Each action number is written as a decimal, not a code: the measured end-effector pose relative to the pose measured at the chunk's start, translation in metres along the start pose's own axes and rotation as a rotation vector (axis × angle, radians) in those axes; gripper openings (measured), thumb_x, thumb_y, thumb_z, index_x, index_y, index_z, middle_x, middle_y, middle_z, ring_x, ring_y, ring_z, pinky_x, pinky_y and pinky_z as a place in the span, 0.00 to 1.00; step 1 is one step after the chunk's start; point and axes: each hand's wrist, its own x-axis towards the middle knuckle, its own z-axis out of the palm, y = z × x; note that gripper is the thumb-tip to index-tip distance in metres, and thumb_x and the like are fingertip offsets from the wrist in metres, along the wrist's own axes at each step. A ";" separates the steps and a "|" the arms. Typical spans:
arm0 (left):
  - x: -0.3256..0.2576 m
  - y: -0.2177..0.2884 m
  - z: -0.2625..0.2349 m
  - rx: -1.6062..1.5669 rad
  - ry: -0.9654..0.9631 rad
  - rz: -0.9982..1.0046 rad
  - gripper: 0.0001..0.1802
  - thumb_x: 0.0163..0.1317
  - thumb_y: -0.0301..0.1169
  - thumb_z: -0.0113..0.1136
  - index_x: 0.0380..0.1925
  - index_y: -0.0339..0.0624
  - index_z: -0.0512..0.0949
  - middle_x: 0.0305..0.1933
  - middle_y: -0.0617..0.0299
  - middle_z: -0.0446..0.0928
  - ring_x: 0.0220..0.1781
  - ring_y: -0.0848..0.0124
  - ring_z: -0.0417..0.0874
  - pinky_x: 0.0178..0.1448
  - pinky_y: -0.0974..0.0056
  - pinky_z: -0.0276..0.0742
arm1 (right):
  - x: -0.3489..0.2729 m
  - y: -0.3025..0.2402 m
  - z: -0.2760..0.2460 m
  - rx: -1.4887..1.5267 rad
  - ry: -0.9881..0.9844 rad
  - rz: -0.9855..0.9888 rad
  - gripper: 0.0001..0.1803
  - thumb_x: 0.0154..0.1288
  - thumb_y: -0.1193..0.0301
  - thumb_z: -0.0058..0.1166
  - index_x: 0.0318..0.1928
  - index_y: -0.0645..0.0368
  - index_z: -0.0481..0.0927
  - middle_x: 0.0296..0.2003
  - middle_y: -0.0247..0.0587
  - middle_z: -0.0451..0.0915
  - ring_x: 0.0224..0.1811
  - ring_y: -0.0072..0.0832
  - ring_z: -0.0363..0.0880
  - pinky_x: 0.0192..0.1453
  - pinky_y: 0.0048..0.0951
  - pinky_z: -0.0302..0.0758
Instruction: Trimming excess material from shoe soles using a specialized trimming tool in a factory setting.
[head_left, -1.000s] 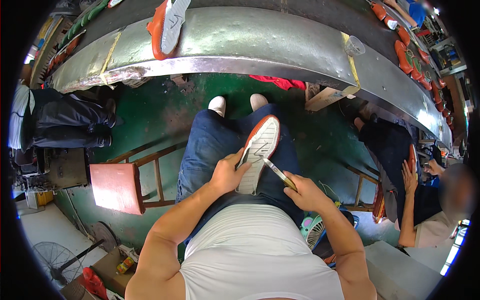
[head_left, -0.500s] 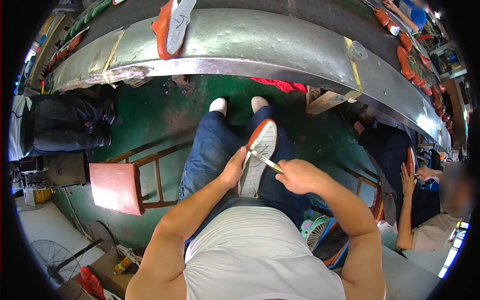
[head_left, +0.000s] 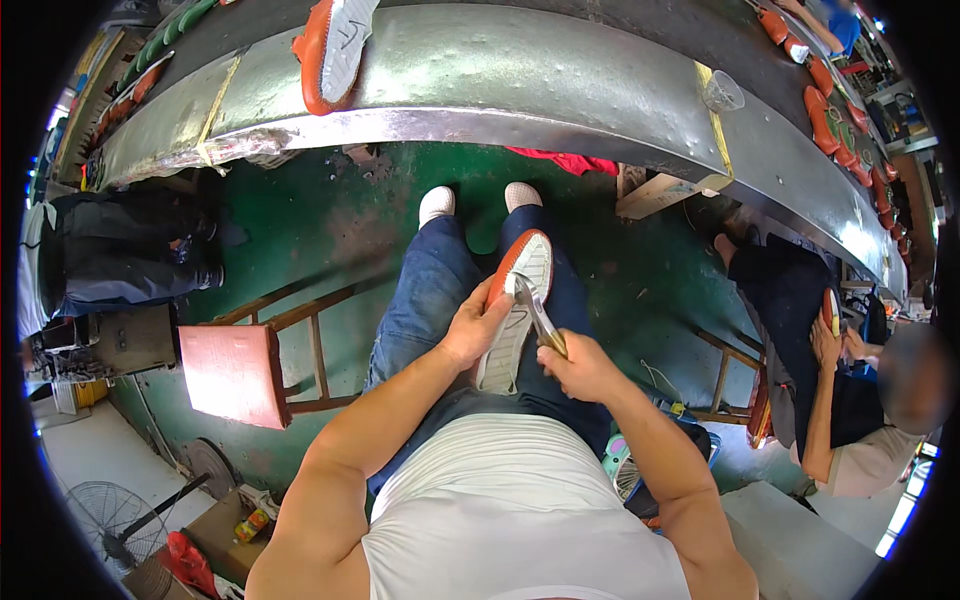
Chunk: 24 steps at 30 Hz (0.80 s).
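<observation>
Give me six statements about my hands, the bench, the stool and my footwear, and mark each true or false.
1. The left hand grips an orange shoe with its pale sole showing. True.
2. The right hand is empty. False: it holds a metal-headed tool.
3. A clear cup is on the metal-topped bench. True.
4. The pink-seated stool stands to the person's right. False: it stands to the left.
5. Another orange shoe rests on the bench. True.
6. The person's footwear is black. False: it is white.
</observation>
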 end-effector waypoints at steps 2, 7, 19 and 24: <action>0.002 0.001 0.005 0.045 0.016 -0.009 0.32 0.75 0.38 0.55 0.74 0.42 0.61 0.66 0.58 0.73 0.66 0.70 0.72 0.71 0.65 0.66 | 0.008 0.029 0.017 0.188 0.016 0.010 0.15 0.73 0.64 0.53 0.48 0.65 0.78 0.33 0.43 0.82 0.34 0.31 0.83 0.35 0.32 0.76; 0.003 0.007 0.015 0.122 0.022 0.128 0.29 0.75 0.37 0.55 0.71 0.39 0.64 0.62 0.55 0.76 0.62 0.70 0.75 0.68 0.65 0.68 | 0.008 0.046 -0.016 0.858 -0.407 0.153 0.15 0.75 0.65 0.54 0.51 0.65 0.78 0.36 0.39 0.82 0.35 0.25 0.83 0.25 0.22 0.75; 0.016 0.034 0.008 0.315 -0.032 -0.178 0.28 0.72 0.35 0.59 0.66 0.32 0.67 0.56 0.52 0.78 0.56 0.68 0.80 0.62 0.62 0.76 | 0.022 -0.001 -0.036 -0.581 0.231 -0.258 0.18 0.77 0.62 0.47 0.36 0.66 0.76 0.24 0.44 0.80 0.27 0.38 0.82 0.37 0.39 0.78; 0.016 0.044 -0.002 0.331 -0.098 -0.281 0.27 0.70 0.35 0.62 0.65 0.35 0.68 0.56 0.55 0.79 0.55 0.67 0.82 0.61 0.61 0.78 | -0.020 -0.001 -0.054 -0.046 -0.025 -0.002 0.14 0.70 0.64 0.54 0.36 0.66 0.77 0.26 0.53 0.80 0.29 0.52 0.80 0.39 0.43 0.77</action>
